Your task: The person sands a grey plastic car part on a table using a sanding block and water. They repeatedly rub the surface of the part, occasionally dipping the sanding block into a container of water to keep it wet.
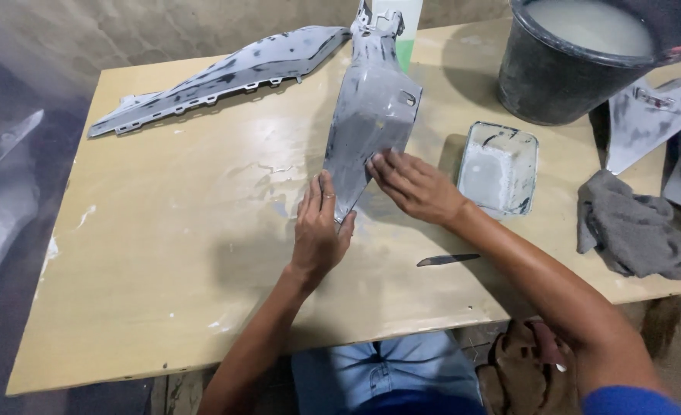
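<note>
Left hand: the left hand point(319, 230) lay against the near left edge of the grey panel point(371, 115), fingers together and pointing up the table, pressed to the panel's side rather than closed around it
Right hand: the right hand point(413, 184) rested flat on the lower part of the grey panel, fingers spread slightly and pressing down on its surface; whether anything lay under the palm could not be told
Grey panel: a long tapered grey moulded part, lying lengthwise on the table point(164, 253) near its middle, narrow tip toward the person
Second panel: another long grey panel point(225, 73) with dark patches lay at the far left of the table, well apart from both hands
Tray: a small square tray point(500, 165) of pale liquid sat just right of the right hand
Bucket: a dark bucket point(555, 77) with cloudy liquid stood at the far right
Rag: a grey rag point(632, 227) lay crumpled at the right edge
Blade: a thin dark blade point(446, 260) lay beside the right forearm
</note>
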